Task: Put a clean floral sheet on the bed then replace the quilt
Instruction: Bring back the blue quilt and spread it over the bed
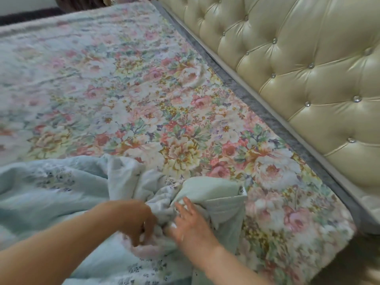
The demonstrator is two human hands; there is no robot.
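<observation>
Two hands work on the bunched quilt: the left hand grips a fold, the right hand rests flat beside it. Beyond them the floral sheet is spread, so the quilt needs finding a corner and pulling it out.

A home bedroom. A wide bed fills most of the view, its mattress covered with a sheet printed in pink and yellow flowers. Along the right side runs a cream headboard, tufted and button-studded. A pale blue quilt with small flower sprigs lies bunched at the near edge.
</observation>
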